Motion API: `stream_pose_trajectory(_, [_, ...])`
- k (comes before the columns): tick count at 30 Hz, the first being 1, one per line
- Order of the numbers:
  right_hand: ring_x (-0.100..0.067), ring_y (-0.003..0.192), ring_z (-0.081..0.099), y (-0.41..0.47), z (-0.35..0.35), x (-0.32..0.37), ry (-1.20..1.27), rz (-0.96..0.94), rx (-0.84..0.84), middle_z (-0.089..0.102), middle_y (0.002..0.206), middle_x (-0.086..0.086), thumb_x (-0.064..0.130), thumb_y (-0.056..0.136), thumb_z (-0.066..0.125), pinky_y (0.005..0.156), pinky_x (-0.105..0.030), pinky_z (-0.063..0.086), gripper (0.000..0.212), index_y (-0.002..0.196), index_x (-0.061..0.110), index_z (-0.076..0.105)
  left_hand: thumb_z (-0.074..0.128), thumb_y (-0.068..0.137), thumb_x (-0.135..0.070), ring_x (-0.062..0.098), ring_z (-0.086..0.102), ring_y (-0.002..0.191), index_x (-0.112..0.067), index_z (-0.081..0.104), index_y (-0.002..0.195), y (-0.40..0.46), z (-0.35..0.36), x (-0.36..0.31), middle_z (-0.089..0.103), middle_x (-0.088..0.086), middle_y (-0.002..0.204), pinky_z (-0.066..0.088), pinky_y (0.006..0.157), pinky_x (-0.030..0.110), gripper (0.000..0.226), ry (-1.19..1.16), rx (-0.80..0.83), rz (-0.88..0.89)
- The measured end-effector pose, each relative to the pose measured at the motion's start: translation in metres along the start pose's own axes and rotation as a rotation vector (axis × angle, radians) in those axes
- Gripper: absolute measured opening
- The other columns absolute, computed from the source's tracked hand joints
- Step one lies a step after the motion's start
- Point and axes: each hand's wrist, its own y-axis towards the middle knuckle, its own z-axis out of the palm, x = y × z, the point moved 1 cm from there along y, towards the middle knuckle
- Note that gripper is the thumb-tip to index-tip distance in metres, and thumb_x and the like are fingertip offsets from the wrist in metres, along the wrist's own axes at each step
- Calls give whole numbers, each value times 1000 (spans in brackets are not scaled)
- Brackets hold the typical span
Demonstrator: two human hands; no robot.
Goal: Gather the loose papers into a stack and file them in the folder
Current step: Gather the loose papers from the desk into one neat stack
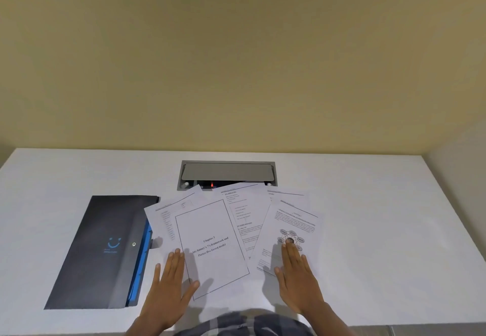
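White laminate forms the worktop (381,230), which carries every item in the task. At far left lies the dark grey folder (105,251), closed, with a snap stud, a blue smile mark on its cover and blue inner pockets showing along its right edge; the small print under the mark is too fine to read. Just right of the folder, the loose papers (236,217) lie fanned and overlapping, not yet squared. The left hand (171,283) rests flat at the near left edge of the fan, fingers extended and slightly spread, gripping nothing. The centre sheet (213,246) reads "Chapter 3", then what appears to be "Mc-kinsey's 7's framework and Porter five forces model". The right hand (297,277) lies flat on the rightmost sheet (292,227), fingers together, clamped on nothing; that sheet bears a ring diagram. The step in hand appears to be gathering: the next move calls for drawing both hands inward to collapse the fan into one stack.
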Motion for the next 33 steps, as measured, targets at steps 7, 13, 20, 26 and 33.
stream_pose_trajectory(7, [-21,166,-10,-4,5,-11,-13,17,110,-18,177,-1,48,112,14,135,-45,0,71,169,13,-10,-13,67,-94,26,-12,161,-16,-20,163,1,6,-3,-26,0,169,-15,124,47,124,-5,107,-22])
stream_pose_trajectory(13, [-31,146,55,13,-36,-19,171,-14,-86,57,158,-6,28,110,52,121,-44,42,49,156,13,50,35,99,-62,21,72,122,-30,36,160,16,-28,-6,68,-12,143,53,108,39,69,-164,-110,-91])
stream_pose_trajectory(20, [-36,146,46,56,-82,-39,404,330,-171,60,148,-15,23,90,84,115,-50,47,80,158,4,45,75,93,-34,38,58,130,-19,43,150,69,-65,-3,52,12,148,62,85,49,67,-568,-203,-151])
stream_pose_trajectory(26, [-40,147,41,90,-98,-66,272,378,-73,49,153,-18,47,66,98,120,-53,40,120,155,-3,36,85,73,-58,37,21,156,-13,17,161,106,-71,11,19,14,169,32,121,61,121,-383,-163,-154])
stream_pose_trajectory(33, [-41,155,27,108,-97,-74,253,411,-23,31,166,-17,45,61,102,125,-54,35,144,164,-1,13,89,67,-61,37,10,162,-12,7,166,124,-71,8,10,15,175,18,126,65,137,-253,-139,-150])
